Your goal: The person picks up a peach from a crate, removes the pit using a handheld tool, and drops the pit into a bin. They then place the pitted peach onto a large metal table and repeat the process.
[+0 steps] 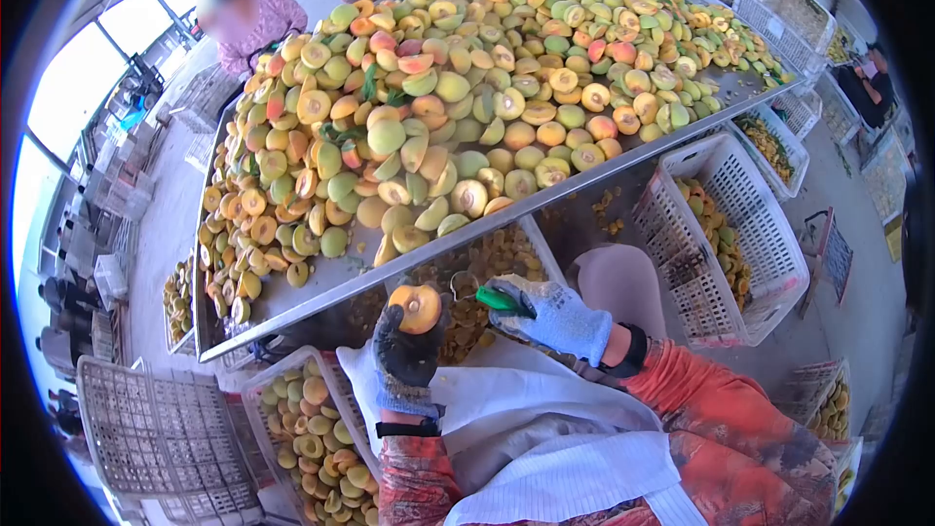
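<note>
The halved fruit [417, 311] is gripped in the left hand [406, 356], cut face shown — probably for easy reach of the green-handled tool [501, 301], which is gripped in the right hand [560, 317] just beside.

Person in pink patterned top [255, 29]: head blurred. White plastic crate [277, 371] of yellow-green fruit [317, 424]: cut by bottom edge.

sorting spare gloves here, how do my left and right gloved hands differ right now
The left hand looks dark, almost black, over the fingers, while the right hand looks pale blue. The left hand holds up a cut fruit; the right hand grips a green-handled tool. Both are gloved, with a black band at each wrist.
</note>
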A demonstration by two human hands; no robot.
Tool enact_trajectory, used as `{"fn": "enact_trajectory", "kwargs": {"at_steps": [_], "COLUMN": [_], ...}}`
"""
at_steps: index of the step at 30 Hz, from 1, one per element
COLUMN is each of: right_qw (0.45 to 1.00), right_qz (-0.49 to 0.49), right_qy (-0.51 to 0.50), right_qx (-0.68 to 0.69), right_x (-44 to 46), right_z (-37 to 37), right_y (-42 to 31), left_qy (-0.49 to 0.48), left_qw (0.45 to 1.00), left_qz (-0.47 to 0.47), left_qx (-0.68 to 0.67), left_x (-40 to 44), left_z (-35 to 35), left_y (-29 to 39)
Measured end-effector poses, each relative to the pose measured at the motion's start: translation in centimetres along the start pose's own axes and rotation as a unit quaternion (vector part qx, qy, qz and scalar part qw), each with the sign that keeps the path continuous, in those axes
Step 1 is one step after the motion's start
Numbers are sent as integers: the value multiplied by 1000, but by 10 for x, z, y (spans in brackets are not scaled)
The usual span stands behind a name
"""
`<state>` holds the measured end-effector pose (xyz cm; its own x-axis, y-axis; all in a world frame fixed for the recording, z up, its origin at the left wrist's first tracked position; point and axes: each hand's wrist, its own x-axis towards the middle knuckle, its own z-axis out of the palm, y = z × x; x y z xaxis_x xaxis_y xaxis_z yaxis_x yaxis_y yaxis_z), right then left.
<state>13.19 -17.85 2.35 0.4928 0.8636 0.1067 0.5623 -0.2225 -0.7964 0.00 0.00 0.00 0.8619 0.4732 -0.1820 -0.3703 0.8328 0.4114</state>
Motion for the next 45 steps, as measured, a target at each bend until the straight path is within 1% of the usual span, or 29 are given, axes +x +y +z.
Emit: {"fn": "enact_trajectory", "kwargs": {"at_steps": [2, 3, 4, 6, 7, 9, 12, 13, 14, 18, 19, 21, 22, 24, 26, 27, 28, 29, 30, 32, 33, 35, 37, 38, 39, 41, 43, 44, 45], "right_qw": [992, 995, 994, 992, 990, 986, 986, 985, 984, 987, 988, 989, 990, 989, 976, 976, 938, 864, 865, 938, 938, 977, 974, 928, 798, 778, 711, 682, 692], "right_qz": [-102, -94, -104, -121, -121, -122, -122, -118, -114, -89, -87, -85, -95, -106, -41, -42, 114, 266, 265, 103, 103, -144, -155, 49, 250, 238, 209, 279, 310], "right_qy": [71, 28, 12, 0, -19, -41, -43, -54, -64, -89, -99, -112, -101, -93, -152, -154, -238, -313, -311, -238, -238, -151, -151, -282, -388, -375, -379, -392, -358], "right_qx": [33, 2, -20, -36, -70, -103, -108, -116, -124, -101, -75, -48, -5, 41, 149, 149, 224, 291, 292, 229, 229, 39, 68, 238, 387, 445, 554, 550, 544], "right_x": [-5, -12, -8, 1, 2, 4, 4, 4, 4, 2, 0, -5, -7, -8, -8, -5, 0, 1, 0, -3, -2, 0, 1, 3, 5, 0, 0, 7, 10], "right_z": [6, 15, 16, 19, 19, 22, 26, 26, 26, 24, 25, 29, 34, 41, 45, 41, 32, 27, 31, 46, 49, 48, 40, 25, 18, 32, 39, 39, 38], "right_y": [-3, -4, -14, -27, -30, -31, -28, -29, -29, -34, -34, -32, -29, -27, -27, -36, -50, -58, -55, -43, -32, -9, -19, -37, -49, -41, -33, -30, -31], "left_qy": [66, 72, 52, 30, 40, 53, 76, 93, 106, 132, 127, 106, 150, 180, 173, 174, 198, 221, 219, 231, 231, 207, 198, 187, 187, 172, 160, 161, 163], "left_qw": [997, 952, 819, 602, 705, 794, 818, 904, 962, 946, 763, 468, 729, 904, 895, 894, 882, 869, 869, 896, 896, 903, 898, 890, 891, 793, 798, 775, 751], "left_qz": [27, 117, 212, 285, 260, 232, 181, 143, 100, 117, 222, 293, 261, 202, 239, 241, 237, 232, 231, 230, 229, 217, 232, 257, 258, 307, 308, 316, 323], "left_qx": [35, 273, 531, 746, 659, 559, 540, 392, 231, 273, 594, 827, 615, 331, 335, 336, 356, 376, 378, 300, 301, 307, 318, 325, 324, 497, 493, 523, 552], "left_x": [-20, -28, -28, -27, -28, -32, -35, -34, -33, -38, -45, -49, -48, -48, -50, -50, -52, -53, -53, -55, -57, -60, -61, -59, -58, -57, -55, -52, -49], "left_z": [15, -8, -2, 13, 19, 30, 33, 27, 22, 18, 25, 28, 27, 26, 28, 33, 40, 43, 43, 42, 40, 36, 32, 31, 33, 36, 31, 22, 18], "left_y": [-7, -21, -15, -9, -12, -9, -5, -5, -6, -9, -9, -14, -18, -22, -22, -20, -18, -17, -16, -16, -18, -22, -25, -25, -23, -19, -16, -14, -13]}}
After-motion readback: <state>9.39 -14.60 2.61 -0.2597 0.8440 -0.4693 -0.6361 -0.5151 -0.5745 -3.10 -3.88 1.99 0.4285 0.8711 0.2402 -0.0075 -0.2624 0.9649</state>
